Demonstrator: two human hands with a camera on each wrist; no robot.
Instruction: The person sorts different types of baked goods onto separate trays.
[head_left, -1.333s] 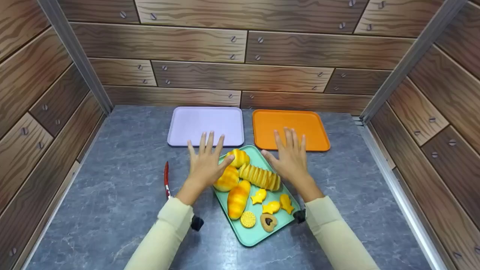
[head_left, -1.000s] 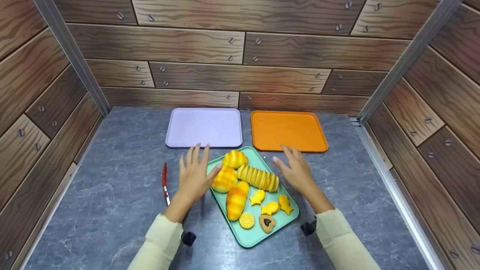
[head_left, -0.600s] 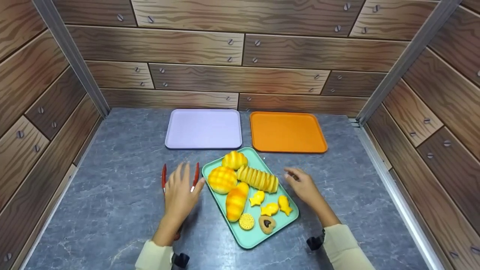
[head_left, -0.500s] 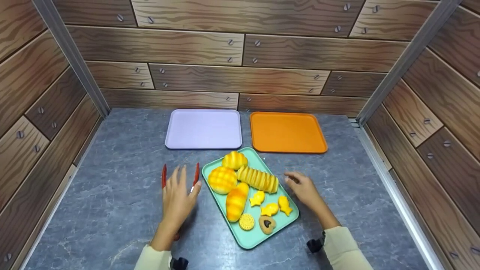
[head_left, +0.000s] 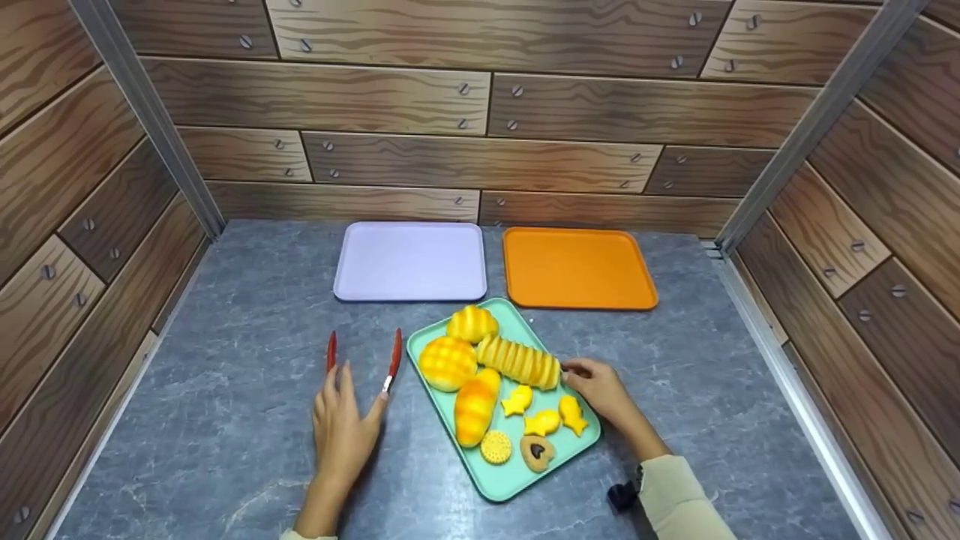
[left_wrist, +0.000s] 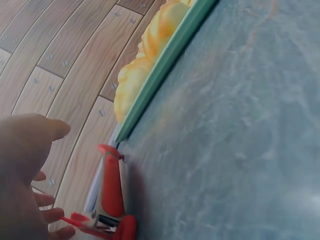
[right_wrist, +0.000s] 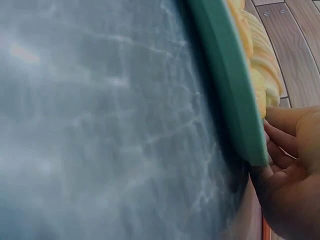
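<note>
My left hand (head_left: 341, 435) is spread over red-tipped tongs (head_left: 394, 360), hiding most of them. In the left wrist view the red and metal tongs (left_wrist: 112, 192) lie beside my loose fingers (left_wrist: 45, 200), not gripped. My right hand (head_left: 604, 394) holds the right edge of the green tray (head_left: 495, 484). In the right wrist view my curled fingers (right_wrist: 282, 142) meet the tray's rim (right_wrist: 235, 95). On this tray lie a sliced loaf (head_left: 519, 361), a round bun (head_left: 448, 364), a ridged bun (head_left: 472, 324), a long bread roll (head_left: 476, 409) and several small cookies (head_left: 541, 422).
A lilac tray (head_left: 410, 262) and an orange tray (head_left: 579, 268) lie side by side behind the green tray. Wood-patterned walls (head_left: 480, 105) enclose the grey tabletop (head_left: 225, 420) at the back and both sides.
Both hands have come back from above the trays. My left hand has lowered leftward over the tongs; my right hand has curled its fingers and reached the green tray's right edge.
</note>
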